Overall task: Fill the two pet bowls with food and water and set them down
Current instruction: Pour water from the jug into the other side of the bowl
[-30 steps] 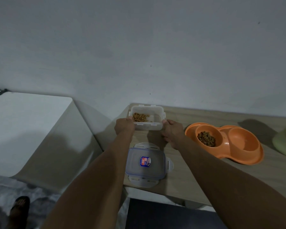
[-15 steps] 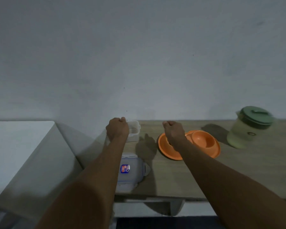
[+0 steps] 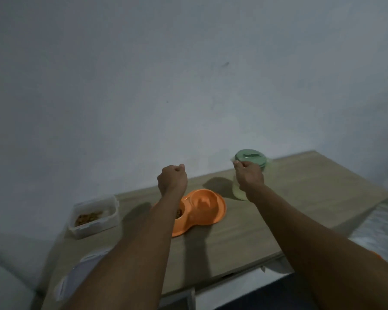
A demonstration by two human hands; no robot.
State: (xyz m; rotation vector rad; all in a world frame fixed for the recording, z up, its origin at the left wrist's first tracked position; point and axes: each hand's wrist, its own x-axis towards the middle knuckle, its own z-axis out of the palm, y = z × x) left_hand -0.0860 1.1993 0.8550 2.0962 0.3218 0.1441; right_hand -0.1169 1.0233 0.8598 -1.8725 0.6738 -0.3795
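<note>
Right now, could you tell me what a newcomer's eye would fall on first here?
The bright orange double bowl sits in the middle of the table, with the left hand hanging above it as an empty fist. To its right, the right hand is at the green lid of a pale jug, though a grip cannot be confirmed. At the table's left edge stands an open clear container holding kibble.

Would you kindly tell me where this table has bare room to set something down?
The widest bare patch is the right end of the table, beyond the green-lidded jug. A bare strip also runs between the orange double bowl and the near edge. The left end is crowded: the food container and a lid.
</note>
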